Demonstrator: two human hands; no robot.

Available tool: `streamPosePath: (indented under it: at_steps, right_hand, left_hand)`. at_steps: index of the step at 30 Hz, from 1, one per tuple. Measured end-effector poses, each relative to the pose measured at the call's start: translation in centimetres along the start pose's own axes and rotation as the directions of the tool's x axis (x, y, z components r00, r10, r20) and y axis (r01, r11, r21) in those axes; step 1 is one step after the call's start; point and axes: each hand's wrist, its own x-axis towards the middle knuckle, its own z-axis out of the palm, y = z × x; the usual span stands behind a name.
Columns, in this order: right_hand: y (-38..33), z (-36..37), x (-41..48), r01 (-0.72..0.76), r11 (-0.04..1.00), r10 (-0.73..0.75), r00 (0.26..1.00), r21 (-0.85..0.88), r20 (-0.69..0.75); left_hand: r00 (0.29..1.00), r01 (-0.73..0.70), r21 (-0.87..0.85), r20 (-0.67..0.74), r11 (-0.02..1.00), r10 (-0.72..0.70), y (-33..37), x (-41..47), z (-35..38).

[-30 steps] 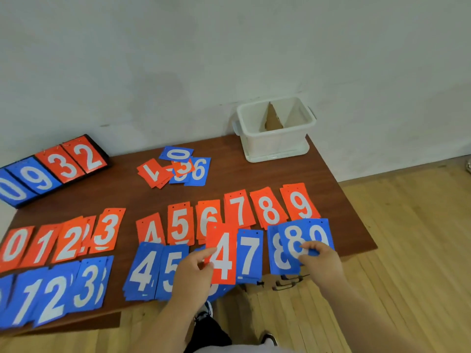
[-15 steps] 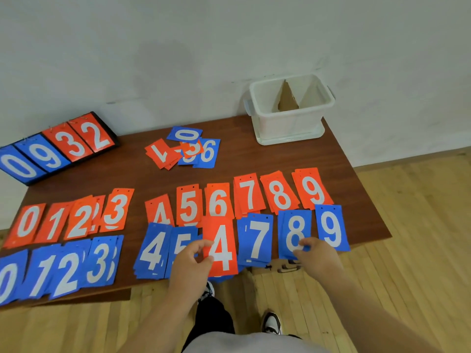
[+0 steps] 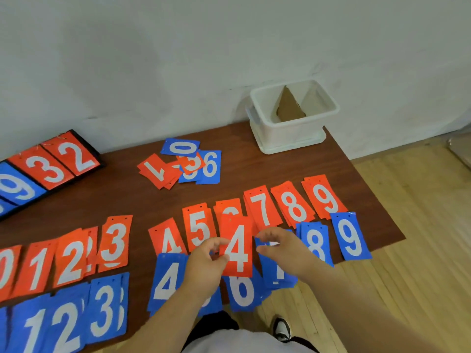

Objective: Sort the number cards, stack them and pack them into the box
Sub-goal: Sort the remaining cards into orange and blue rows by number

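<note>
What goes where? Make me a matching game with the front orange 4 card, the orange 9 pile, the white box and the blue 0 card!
Things
1. front orange 4 card
2. orange 9 pile
3. white box
4. blue 0 card

Places
A. far right corner of the table
B. on top of the loose pile at the back
C. pinched in the left hand
D. right end of the orange row

Pairs: 1-C, 2-D, 3-A, 4-B

I'm holding a red 4 card (image 3: pixel 238 247) upright over the sorted red and blue rows (image 3: pixel 198 228); loose cards (image 3: pixel 183 164) are lying behind them, a white box (image 3: pixel 293 133) standing at the far corner.
</note>
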Motion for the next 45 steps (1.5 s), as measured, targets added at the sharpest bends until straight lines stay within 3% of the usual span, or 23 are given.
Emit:
streamPosePath:
  at_steps: [6,11,20,25,30,34,40,45]
  right_hand:
    - [-3.8,6.0,3.8,0.004,0.998,0.000,0.999,0.068,-0.049]
    - [-5.6,10.2,6.6,0.006,0.998,-0.009,0.999,-0.063,-0.049]
    - [-9.9,19.3,11.3,0.133,0.935,-0.112,0.990,-0.329,0.082]
    - [-10.7,21.6,13.2,0.109,0.892,-0.117,0.993,-0.438,0.007]
    - [-10.7,21.4,14.5,0.126,0.801,-0.131,0.991,-0.585,0.034]
    - [-11.7,19.3,16.1,0.027,0.838,-0.105,0.988,-0.545,-0.112]
    - [-13.6,15.6,21.1,-0.126,0.841,-0.036,0.957,-0.527,-0.288]
    - [-14.3,13.7,25.8,-0.269,0.838,0.046,0.902,-0.475,-0.430]
  left_hand:
    - [0.999,-0.034,0.047,0.039,0.998,0.032,-0.2,3.6,-4.7]
    - [0.999,-0.037,0.093,0.018,0.995,0.035,-2.0,4.7,-8.8]
    - [0.986,0.094,0.176,-0.153,0.980,-0.067,-6.5,5.2,-15.9]
    - [0.995,0.068,0.331,-0.092,0.941,-0.039,-7.2,7.7,-17.9]
    - [0.998,0.062,0.515,-0.009,0.855,-0.066,-7.8,10.0,-19.0]
    - [0.996,0.094,0.537,-0.044,0.838,-0.084,-7.9,11.8,-20.8]
    - [0.995,0.042,0.564,-0.102,0.825,0.019,-4.0,18.4,-24.1]
    - [0.993,0.045,0.689,-0.113,0.724,0.045,-0.4,26.3,-24.9]
